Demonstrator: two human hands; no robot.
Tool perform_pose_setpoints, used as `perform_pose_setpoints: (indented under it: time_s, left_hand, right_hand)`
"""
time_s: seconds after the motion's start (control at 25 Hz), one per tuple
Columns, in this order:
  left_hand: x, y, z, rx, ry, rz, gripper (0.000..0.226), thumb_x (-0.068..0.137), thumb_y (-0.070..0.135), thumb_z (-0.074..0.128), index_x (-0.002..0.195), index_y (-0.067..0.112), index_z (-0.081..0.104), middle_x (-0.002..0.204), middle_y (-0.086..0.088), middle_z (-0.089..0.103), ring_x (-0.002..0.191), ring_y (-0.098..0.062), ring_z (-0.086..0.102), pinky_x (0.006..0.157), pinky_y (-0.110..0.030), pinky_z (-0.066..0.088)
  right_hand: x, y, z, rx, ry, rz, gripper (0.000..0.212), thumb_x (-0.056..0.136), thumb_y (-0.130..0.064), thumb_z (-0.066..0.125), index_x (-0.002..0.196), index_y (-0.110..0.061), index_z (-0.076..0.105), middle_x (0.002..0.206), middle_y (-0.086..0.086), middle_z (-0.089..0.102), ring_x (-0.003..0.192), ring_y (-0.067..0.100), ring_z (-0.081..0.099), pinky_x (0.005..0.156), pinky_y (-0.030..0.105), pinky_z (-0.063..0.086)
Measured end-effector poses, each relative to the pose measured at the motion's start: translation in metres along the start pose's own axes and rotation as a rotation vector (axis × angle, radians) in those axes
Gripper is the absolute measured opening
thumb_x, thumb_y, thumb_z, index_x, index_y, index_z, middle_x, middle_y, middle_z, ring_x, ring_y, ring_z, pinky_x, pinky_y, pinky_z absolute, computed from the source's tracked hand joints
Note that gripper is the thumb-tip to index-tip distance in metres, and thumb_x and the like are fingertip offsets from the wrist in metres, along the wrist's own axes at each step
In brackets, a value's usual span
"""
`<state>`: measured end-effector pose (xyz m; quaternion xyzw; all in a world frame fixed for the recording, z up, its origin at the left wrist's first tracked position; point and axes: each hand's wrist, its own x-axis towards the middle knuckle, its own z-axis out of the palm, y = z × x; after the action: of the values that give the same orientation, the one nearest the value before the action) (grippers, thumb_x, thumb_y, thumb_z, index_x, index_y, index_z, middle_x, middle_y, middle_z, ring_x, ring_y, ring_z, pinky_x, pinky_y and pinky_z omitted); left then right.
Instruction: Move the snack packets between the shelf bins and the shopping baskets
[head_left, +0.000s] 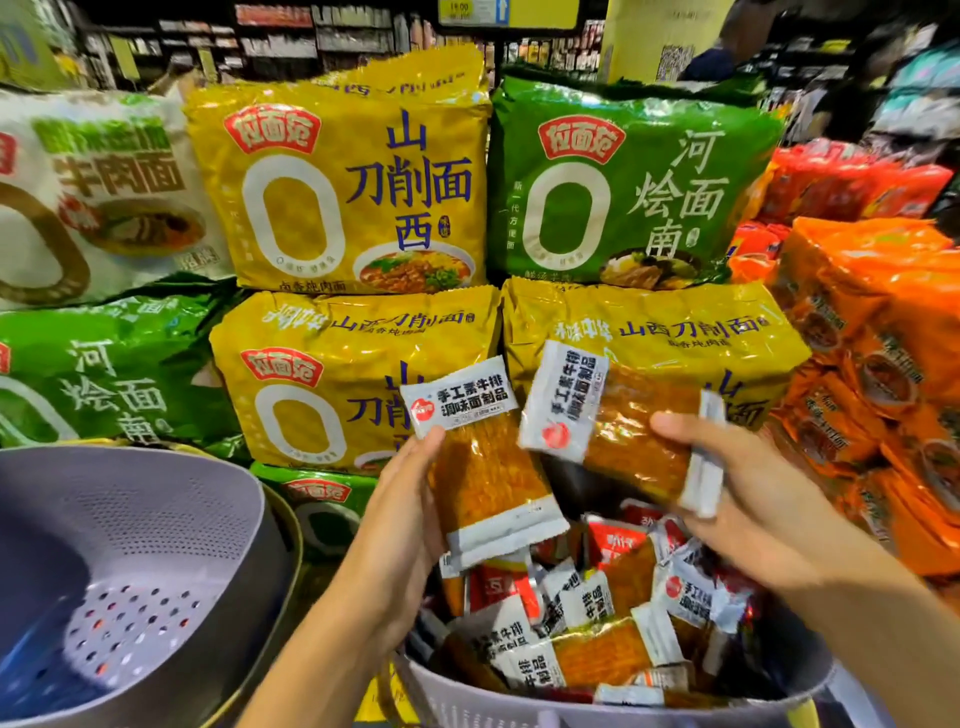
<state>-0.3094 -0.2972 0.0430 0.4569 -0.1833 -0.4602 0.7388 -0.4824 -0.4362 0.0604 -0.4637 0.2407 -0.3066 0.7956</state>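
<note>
My left hand (402, 512) holds an orange snack packet with white ends (483, 467) upright above a grey basket (519, 701). My right hand (737, 488) grips a second packet of the same kind (623, 426), tilted, with its white label end up and to the left. Both packets hang over the basket, which is heaped with several similar orange-and-white and red packets (597, 623). To the left stands another grey perforated basket (130, 571) with no packets visible in it.
Behind the hands rises a display of large noodle multipacks: yellow (337, 176), green (623, 176), white at the far left (93, 192), orange at the right (883, 364). Store shelves run dimly along the back.
</note>
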Motion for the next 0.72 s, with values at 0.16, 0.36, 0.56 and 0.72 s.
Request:
perform_pose_setpoints:
  time_s: [0.16,0.36,0.56,0.72]
  left_hand:
    - [-0.005,-0.012,0.015,0.069,-0.006,0.074,0.047,0.068,0.034,0.059,0.113,0.021,0.060,0.103,0.003,0.073,0.094,-0.011,0.069,0.077,-0.030,0.055]
    - [0.000,-0.021,0.014,0.215,-0.001,0.170,0.049,0.071,0.021,0.068,0.118,0.017,0.056,0.105,0.000,0.072,0.097,-0.015,0.069,0.071,-0.021,0.056]
    - [0.006,-0.016,-0.002,0.207,0.019,0.195,0.044,0.070,0.021,0.062,0.114,0.015,0.058,0.101,0.001,0.074,0.092,-0.012,0.070,0.064,-0.017,0.054]
    - [0.008,-0.018,-0.008,0.256,-0.009,0.216,0.044,0.071,0.023,0.060,0.114,0.016,0.057,0.100,0.002,0.074,0.091,-0.013,0.070,0.066,-0.018,0.054]
  right_hand:
    - [-0.009,0.029,0.019,-0.255,0.117,-0.032,0.062,0.042,-0.027,0.086,0.097,-0.006,0.067,0.092,0.008,0.074,0.085,0.019,0.070,0.075,0.029,0.054]
    - [-0.005,0.042,0.016,-0.922,0.168,-0.314,0.082,0.042,-0.089,0.061,0.070,-0.011,0.064,0.061,-0.003,0.064,0.062,0.016,0.059,0.068,0.032,0.050]
    - [-0.005,0.009,-0.013,-1.193,-0.198,-0.079,0.051,0.070,-0.076,0.053,0.078,-0.029,0.068,0.069,-0.006,0.065,0.062,0.012,0.057,0.061,0.030,0.045]
    - [-0.013,0.031,-0.018,-1.942,-0.488,0.121,0.041,0.077,-0.059,0.063,0.108,-0.033,0.063,0.107,-0.018,0.059,0.103,0.004,0.052,0.080,0.024,0.040]
